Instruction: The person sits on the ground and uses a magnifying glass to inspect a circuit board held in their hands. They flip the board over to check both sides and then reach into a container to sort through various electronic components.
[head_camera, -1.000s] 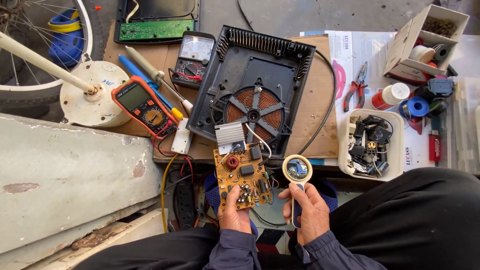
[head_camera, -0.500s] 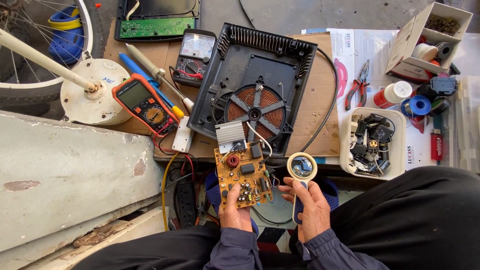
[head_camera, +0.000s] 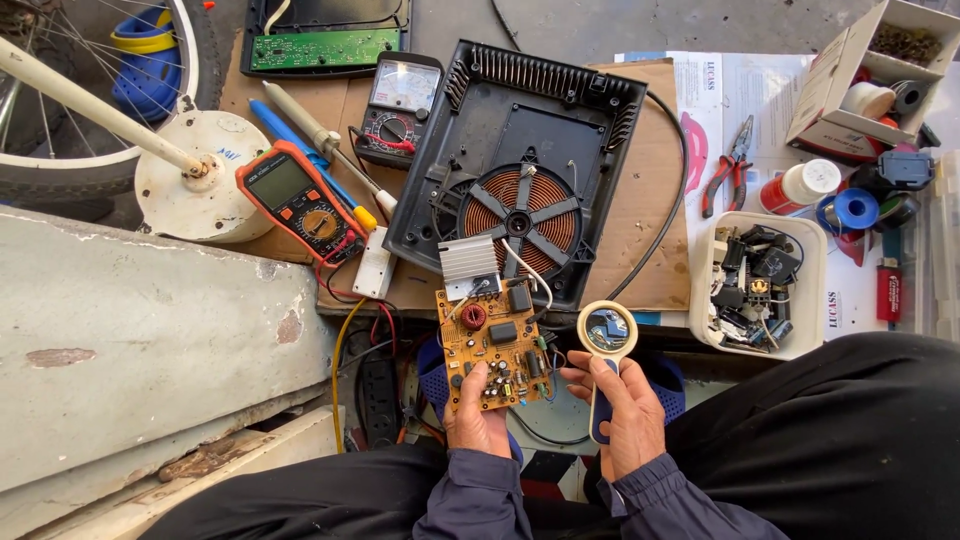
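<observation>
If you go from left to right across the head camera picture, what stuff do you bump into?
White round base → orange multimeter → black cooker shell with copper coil → red pliers → white tub of parts → blue tape roll.

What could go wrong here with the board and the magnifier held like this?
The circuit board is gripped only at its bottom edge by the left hand, and its wires run up to the opened cooker housing; a tug might strain them. The magnifying glass in the right hand sits beside the board and could knock components.
</observation>
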